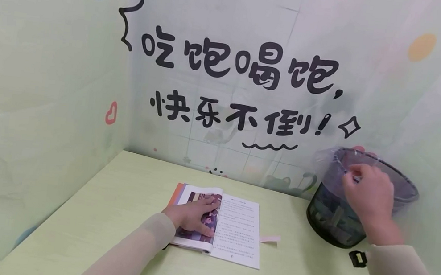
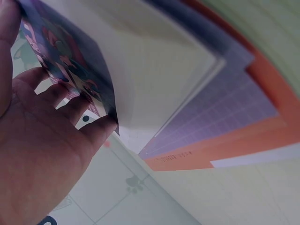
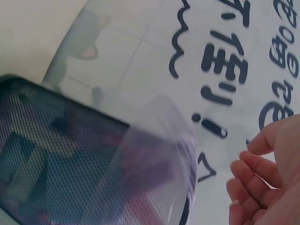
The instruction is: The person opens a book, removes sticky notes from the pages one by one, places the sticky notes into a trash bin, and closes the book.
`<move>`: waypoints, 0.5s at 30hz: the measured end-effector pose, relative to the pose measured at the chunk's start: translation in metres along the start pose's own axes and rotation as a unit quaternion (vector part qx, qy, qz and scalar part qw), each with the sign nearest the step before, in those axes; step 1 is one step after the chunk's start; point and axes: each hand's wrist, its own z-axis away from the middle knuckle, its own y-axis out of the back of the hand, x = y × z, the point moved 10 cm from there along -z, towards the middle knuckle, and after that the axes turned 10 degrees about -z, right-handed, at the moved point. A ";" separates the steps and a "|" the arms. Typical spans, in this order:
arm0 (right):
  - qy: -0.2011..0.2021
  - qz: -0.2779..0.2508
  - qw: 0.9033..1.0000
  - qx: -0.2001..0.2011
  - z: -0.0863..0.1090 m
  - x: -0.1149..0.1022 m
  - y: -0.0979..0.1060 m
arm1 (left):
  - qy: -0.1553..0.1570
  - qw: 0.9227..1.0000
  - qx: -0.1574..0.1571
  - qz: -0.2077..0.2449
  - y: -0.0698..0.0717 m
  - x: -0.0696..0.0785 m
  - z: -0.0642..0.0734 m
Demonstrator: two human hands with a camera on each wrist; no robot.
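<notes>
Touching one book [image 1: 237,229] — left grip [image 1: 193,217]

A person's left hand [image 1: 194,216] rests with fingers spread on the illustrated left page of an open book [image 1: 237,235], which lies on the pale green table [image 1: 88,218]. A pink paper strip [image 1: 271,239] sticks out beyond the right page. The right hand [image 1: 372,193], fingers bent, is at the near side of a dark wastebasket's [image 1: 330,218] opening, lined with a translucent bag [image 1: 330,181]. Black Chinese lettering [image 1: 267,66] marks the wall behind.
</notes>
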 end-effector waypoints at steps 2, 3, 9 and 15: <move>0.009 -0.001 1.000 -0.012 0.005 -0.010 -0.014 | 0.000 1.000 0.000 0.000 0.000 0.000 0.000; 0.014 -0.002 1.000 -0.016 0.007 -0.014 -0.020 | 0.001 1.000 0.000 0.000 0.000 0.000 -0.001; 0.037 -0.006 0.998 -0.049 0.019 -0.030 -0.063 | 0.007 1.000 0.003 0.004 0.001 0.000 -0.001; 0.023 -0.011 0.995 -0.100 0.036 -0.035 -0.110 | 0.009 1.000 0.002 0.003 0.000 -0.002 -0.002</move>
